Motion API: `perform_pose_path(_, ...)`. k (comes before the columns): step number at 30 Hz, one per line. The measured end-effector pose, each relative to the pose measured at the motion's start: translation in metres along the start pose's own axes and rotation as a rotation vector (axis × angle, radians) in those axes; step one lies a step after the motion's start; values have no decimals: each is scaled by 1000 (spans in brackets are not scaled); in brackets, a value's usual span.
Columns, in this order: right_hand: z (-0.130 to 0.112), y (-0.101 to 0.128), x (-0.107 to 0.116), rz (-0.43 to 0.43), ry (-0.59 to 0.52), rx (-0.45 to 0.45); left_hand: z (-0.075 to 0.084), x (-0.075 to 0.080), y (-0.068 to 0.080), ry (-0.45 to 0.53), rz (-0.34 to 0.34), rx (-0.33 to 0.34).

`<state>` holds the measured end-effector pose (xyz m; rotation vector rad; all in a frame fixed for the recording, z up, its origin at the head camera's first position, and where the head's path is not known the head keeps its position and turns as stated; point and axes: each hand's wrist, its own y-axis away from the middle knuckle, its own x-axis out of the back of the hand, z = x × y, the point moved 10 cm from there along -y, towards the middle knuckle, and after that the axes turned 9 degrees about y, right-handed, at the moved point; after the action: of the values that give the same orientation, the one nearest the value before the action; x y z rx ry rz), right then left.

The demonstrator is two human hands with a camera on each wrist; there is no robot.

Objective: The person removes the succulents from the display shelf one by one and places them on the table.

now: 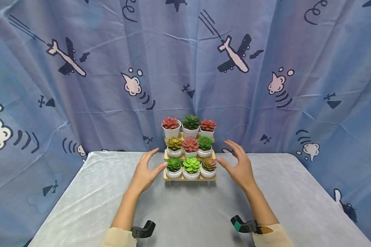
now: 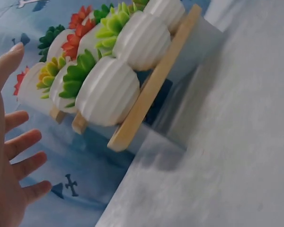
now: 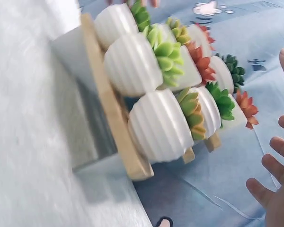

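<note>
A tiered wooden stand (image 1: 190, 178) holds several potted succulents in three rows. Red succulents flank a dark green one (image 1: 191, 122) at the top; a pink one (image 1: 190, 144) sits mid-row, and a bright green one (image 1: 191, 165) is at the front centre. My left hand (image 1: 144, 173) is held just left of the stand, fingers extended and thumb towards the pots. On the other side my right hand (image 1: 239, 167) mirrors it, thumb near the front right pot (image 1: 208, 171). In both wrist views the hands hold nothing and stay apart from the pots.
The stand is near the back of a table covered with pale grey cloth (image 1: 191, 212). Behind it hangs a blue curtain (image 1: 173, 68) printed with planes and clouds. Dark wrist cameras are strapped on the left wrist (image 1: 143, 229) and right wrist (image 1: 244, 224).
</note>
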<state>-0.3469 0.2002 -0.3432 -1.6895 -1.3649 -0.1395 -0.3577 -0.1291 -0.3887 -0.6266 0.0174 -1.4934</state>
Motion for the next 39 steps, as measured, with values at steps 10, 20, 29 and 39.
perform_pose_path(10, 2, 14, 0, 96, -131, -26, -8, -13, 14, 136, 69, -9)
perform_pose_path(20, 11, 24, -22, 139, -154, -77, -31, -26, 18, 170, 60, 66)
perform_pose_path(29, -17, 23, -18, 104, -162, -71, -40, -30, 17, 231, 69, 67)
perform_pose_path(39, -9, 30, -25, 82, -158, -97, -55, -41, 20, 292, 25, 112)
